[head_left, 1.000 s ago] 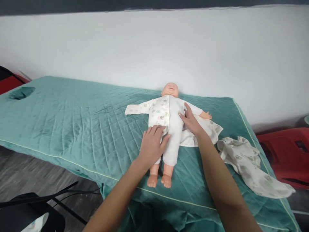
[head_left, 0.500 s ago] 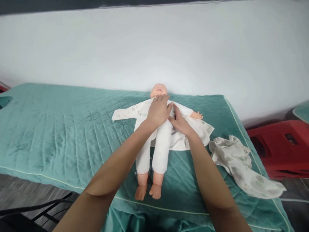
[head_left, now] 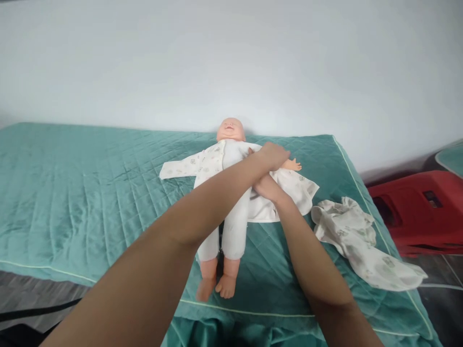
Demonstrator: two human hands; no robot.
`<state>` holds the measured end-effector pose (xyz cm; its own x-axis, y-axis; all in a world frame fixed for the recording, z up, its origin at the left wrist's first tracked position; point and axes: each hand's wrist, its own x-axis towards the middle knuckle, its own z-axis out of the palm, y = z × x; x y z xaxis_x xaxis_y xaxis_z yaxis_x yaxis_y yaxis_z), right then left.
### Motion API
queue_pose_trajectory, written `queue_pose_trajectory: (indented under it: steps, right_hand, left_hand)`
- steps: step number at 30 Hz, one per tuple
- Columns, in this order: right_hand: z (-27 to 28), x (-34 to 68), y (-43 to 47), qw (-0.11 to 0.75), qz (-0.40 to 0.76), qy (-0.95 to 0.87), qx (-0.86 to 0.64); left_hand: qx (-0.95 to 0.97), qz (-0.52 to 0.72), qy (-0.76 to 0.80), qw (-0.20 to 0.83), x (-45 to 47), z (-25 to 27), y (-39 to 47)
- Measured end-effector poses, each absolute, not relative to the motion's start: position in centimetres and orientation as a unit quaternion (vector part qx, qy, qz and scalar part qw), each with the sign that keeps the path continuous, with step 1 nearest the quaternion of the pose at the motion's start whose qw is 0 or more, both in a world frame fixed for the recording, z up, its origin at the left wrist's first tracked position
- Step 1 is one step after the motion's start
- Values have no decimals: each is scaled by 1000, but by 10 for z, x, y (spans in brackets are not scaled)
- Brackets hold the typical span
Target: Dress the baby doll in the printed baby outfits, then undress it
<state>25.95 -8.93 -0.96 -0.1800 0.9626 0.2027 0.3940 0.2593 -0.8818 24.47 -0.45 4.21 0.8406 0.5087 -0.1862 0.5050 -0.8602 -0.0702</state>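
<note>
A baby doll [head_left: 235, 226] with a white cloth body lies on its back, head toward the wall and bare feet toward me. A white printed baby shirt [head_left: 213, 159] covers its shoulder on my left, with that sleeve stretched out sideways. The shirt's other half [head_left: 294, 185] lies spread under the doll's arm on my right. Across the doll's chest reaches my left hand [head_left: 275, 155], its fingers curled over that arm just above the doll's hand. Beneath my left wrist, my right hand [head_left: 266, 185] rests at the doll's side by the shirt; most of its fingers are hidden.
A crumpled printed baby garment [head_left: 354, 236] lies on the right of the green quilted bed cover [head_left: 90, 193]. Beyond the bed's right edge are red plastic stools [head_left: 419, 212]. A pale wall [head_left: 231, 62] stands behind the bed.
My left hand has moved right from the doll's upper chest to its arm, crossing over my right hand. The doll's chest now shows. The view has shifted slightly.
</note>
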Motion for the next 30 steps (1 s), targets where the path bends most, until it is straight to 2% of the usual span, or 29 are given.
queue_pose_trajectory:
  steps: [5,8,13,17,21,24,28,30]
  right_hand:
    - [26,291,-106,273,381,-732,-494]
    - [35,326,-113,257,384,-717,-521]
    - [8,363,-102,176,211,-567,-777]
    - [-13,360,-91,163,129,-526,-825]
    - [-17,360,-86,151,127,-519,-832]
    - [-19,370,-86,223,169,-519,-807]
    - [-24,386,-87,464,253,-379,-760]
    - [-24,392,-88,529,280,-328,-731]
  left_hand:
    - [-960,63,-271,-29,227,52,14]
    - [-963,26,-265,-46,215,55,15]
    - [-966,-30,-257,-19,206,50,11]
    - [-966,-18,-259,-14,207,44,8]
    - [-964,-27,-266,-10,208,40,6]
    - [-960,-35,-278,-6,206,38,3]
    - [-967,-26,-253,16,203,36,-3]
    - [-972,1,-234,25,202,35,-6]
